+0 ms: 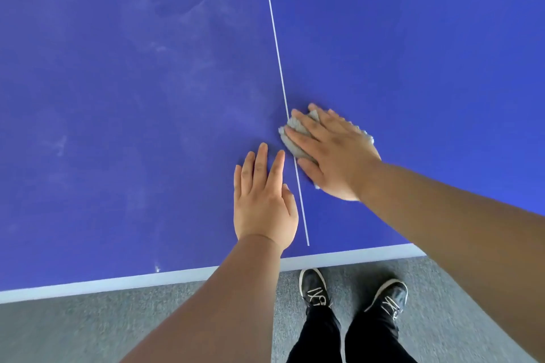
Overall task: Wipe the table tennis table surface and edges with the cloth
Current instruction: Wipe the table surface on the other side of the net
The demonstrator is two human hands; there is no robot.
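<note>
Cloth (298,138) lies bunched on the blue table (118,103), astride the white centre line (275,38), pressed under the straight fingers of my right hand (333,156). My left hand (264,203) rests flat beside it, holding nothing. Bunched so small, I fear it could skip the smears (159,47) leftward.

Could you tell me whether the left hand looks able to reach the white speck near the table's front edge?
Probably yes: the left hand lies flat and empty on the table, and only bare blue surface separates it from the white speck.
</note>
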